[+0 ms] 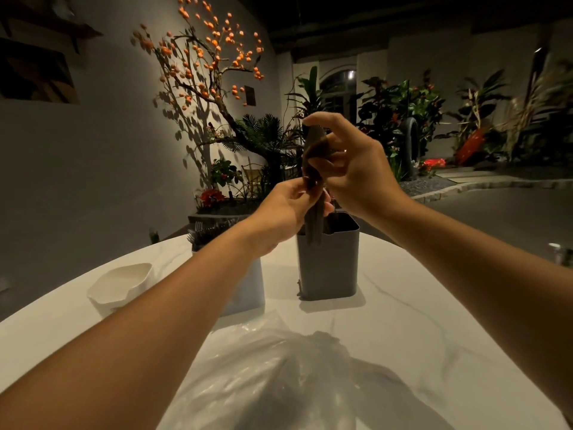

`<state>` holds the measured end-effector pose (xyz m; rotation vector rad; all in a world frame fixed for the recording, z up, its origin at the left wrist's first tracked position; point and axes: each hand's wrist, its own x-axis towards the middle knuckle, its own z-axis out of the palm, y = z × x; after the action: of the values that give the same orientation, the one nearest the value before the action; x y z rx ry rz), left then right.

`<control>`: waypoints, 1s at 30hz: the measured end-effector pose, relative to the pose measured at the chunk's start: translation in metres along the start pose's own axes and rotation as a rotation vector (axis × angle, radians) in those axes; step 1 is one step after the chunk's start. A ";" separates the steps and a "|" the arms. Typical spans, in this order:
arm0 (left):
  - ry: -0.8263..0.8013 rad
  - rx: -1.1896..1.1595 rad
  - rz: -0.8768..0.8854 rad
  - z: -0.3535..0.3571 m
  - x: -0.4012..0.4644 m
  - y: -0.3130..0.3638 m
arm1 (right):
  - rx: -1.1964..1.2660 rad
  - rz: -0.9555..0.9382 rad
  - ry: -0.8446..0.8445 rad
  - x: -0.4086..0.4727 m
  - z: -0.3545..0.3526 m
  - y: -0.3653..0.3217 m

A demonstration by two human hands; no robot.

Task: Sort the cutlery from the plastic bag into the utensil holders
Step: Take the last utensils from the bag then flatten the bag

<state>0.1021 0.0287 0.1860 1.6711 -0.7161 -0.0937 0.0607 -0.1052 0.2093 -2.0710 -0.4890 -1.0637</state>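
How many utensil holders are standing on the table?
2. A dark grey square plastic holder stands at the centre, below both hands. A pale grey holder with forks stands left of it, partly hidden behind the left forearm. Others may be hidden.

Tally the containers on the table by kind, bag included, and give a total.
Grey holder: 1
Pale holder, part hidden behind the left arm: 1
White bowl: 1
Plastic bag: 1
Total: 4
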 end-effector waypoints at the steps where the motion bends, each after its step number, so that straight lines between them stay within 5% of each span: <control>1: 0.031 0.022 0.012 0.002 0.008 -0.001 | -0.020 -0.028 0.017 0.004 0.001 0.004; 11: 0.225 0.161 0.049 0.002 0.058 -0.034 | -0.150 -0.038 0.056 0.024 0.019 0.071; 23: 0.336 -0.022 -0.074 -0.008 0.057 -0.052 | -0.372 0.289 -0.412 -0.017 0.042 0.109; 30: 0.299 0.044 -0.085 -0.011 0.023 -0.027 | -0.372 0.209 -0.290 -0.012 0.027 0.060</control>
<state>0.1360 0.0280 0.1709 1.7108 -0.4238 0.1112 0.1049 -0.1231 0.1627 -2.5598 -0.2144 -0.7776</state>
